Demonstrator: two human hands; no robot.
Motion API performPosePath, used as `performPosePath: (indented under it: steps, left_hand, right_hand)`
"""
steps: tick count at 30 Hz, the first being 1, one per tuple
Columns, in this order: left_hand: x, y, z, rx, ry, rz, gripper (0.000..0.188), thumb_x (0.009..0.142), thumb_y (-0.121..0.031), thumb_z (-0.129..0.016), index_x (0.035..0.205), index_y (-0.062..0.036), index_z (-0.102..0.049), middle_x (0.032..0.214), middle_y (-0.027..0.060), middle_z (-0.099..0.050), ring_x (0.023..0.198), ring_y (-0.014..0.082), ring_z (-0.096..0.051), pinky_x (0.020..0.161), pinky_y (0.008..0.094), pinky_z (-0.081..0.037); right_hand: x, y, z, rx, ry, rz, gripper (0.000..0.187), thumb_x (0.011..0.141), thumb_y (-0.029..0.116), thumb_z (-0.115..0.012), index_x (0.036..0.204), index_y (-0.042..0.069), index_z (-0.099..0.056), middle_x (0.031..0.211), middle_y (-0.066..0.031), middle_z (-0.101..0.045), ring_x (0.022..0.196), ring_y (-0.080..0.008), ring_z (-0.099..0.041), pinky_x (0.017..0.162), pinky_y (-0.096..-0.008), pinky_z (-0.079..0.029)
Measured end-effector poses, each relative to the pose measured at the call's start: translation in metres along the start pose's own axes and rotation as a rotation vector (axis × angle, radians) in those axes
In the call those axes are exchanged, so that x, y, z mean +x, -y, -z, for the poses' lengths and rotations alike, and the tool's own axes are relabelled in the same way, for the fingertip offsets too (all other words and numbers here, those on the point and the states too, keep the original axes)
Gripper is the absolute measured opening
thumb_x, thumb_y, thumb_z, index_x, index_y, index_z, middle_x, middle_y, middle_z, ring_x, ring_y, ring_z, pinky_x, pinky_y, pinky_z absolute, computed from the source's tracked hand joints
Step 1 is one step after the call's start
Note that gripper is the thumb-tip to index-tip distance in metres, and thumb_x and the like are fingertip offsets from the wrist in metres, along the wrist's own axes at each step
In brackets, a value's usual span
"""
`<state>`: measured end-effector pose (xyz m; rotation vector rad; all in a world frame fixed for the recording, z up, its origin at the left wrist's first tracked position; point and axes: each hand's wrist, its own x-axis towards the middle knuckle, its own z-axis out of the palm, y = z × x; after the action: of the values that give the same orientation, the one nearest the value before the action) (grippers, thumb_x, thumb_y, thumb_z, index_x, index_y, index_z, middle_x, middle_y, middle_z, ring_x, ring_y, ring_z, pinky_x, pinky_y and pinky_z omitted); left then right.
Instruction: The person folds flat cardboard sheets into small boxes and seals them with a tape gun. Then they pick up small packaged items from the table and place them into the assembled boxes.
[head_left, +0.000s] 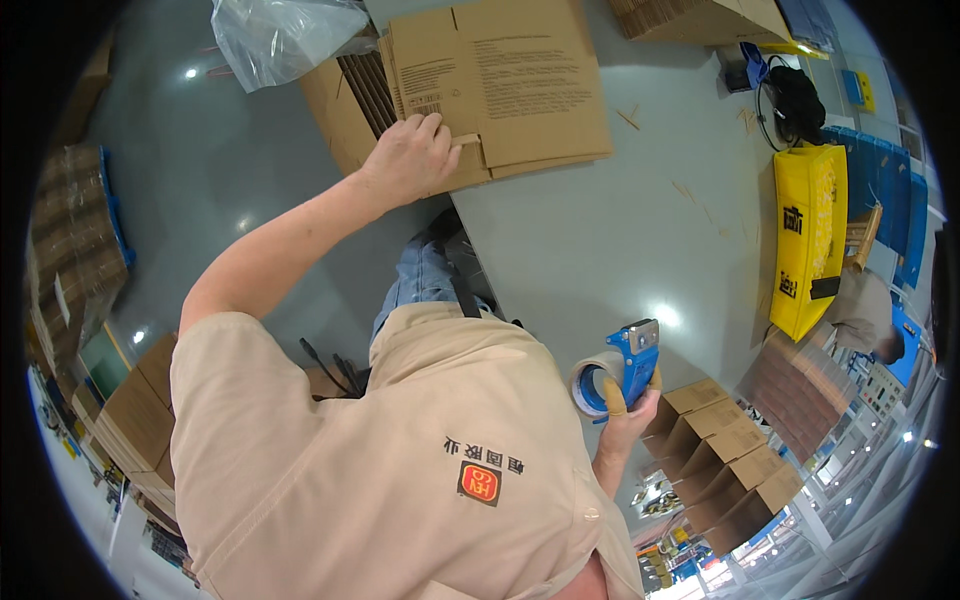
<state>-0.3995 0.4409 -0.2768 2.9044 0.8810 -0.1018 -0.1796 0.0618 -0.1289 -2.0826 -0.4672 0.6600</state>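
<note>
My left hand (415, 155) reaches out over the near left corner of a flattened cardboard box (530, 90). Its fingers are curled and closed on the folded edge of the cardboard. Dark printing covers the box's upper face, and more folded sheets (365, 95) stand on edge close to its left side. In my right hand (628, 415) is a blue tape dispenser (637, 365) loaded with a roll of tape (592, 385). A tan covering shows on that hand's thumb and a fingertip. The dispenser is held up near my body, apart from the cardboard.
Clear plastic wrapping (285, 40) lies at the far left of the cardboard. Along the grey table's (570, 240) right stands a yellow bin (808, 240). Open cartons (720, 450) are lined up at the lower right. Stacked cardboard (75, 250) stands at the left, and another person (865, 310) is beyond the bin.
</note>
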Motion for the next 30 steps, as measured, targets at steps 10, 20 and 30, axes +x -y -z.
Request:
performPosePath:
  steps: [10,20,30]
  left_hand:
    - [0.013,0.008,0.003,-0.005,-0.117,-0.006,0.035,0.082,-0.019,-0.075,0.109,-0.0016,-0.060,0.109,0.0121,-0.060,0.098,0.0276,-0.061,0.085,0.0356,-0.054]
    - [0.015,0.011,0.006,-0.013,-0.057,-0.027,0.035,0.083,-0.015,-0.073,0.113,-0.0031,-0.058,0.110,0.0112,-0.059,0.096,0.0277,-0.060,0.084,0.0360,-0.055]
    - [0.016,0.012,0.007,-0.006,-0.066,-0.041,0.037,0.083,-0.013,-0.073,0.115,-0.0041,-0.058,0.107,0.0104,-0.058,0.098,0.0265,-0.060,0.082,0.0348,-0.056]
  right_hand:
    - [-0.006,0.007,-0.012,-0.065,-0.030,-0.008,0.078,0.074,0.020,-0.088,0.138,-0.003,-0.051,0.122,-0.0096,-0.059,0.109,-0.0181,-0.057,0.098,-0.0333,-0.046]
    - [-0.008,0.009,-0.013,-0.112,-0.055,-0.016,0.079,0.074,0.023,-0.089,0.138,-0.003,-0.051,0.124,-0.0103,-0.059,0.111,-0.0188,-0.057,0.098,-0.0336,-0.046]
    - [-0.013,0.008,-0.017,-0.088,-0.058,-0.036,0.082,0.073,0.025,-0.090,0.139,-0.003,-0.050,0.123,-0.0107,-0.060,0.110,-0.0190,-0.057,0.098,-0.0337,-0.047]
